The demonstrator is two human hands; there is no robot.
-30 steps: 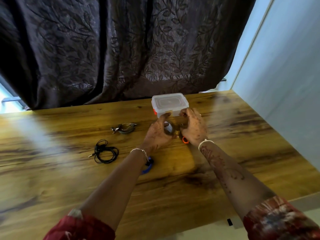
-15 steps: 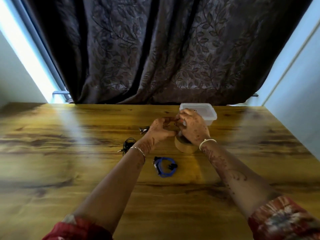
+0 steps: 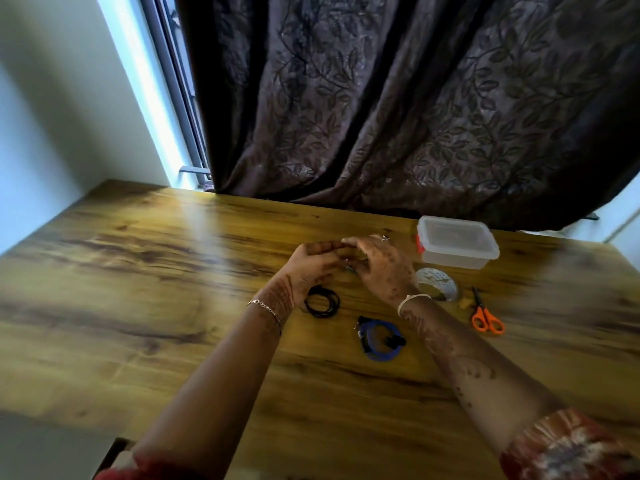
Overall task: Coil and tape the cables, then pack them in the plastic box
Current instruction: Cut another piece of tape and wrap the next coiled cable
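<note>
A wooden desk (image 3: 138, 271) stands before a dark leaf-patterned curtain (image 3: 381, 98). The left hand (image 3: 313, 265) and right hand (image 3: 382, 266) meet above the desk with fingers curled toward each other; blur hides whether they hold anything. Rightward along the desk lie a black coiled cable (image 3: 322, 303), a blue coiled cable (image 3: 379, 341), a tape roll (image 3: 437, 284), the lidded plastic box (image 3: 457, 242) and orange scissors (image 3: 486, 317).
</note>
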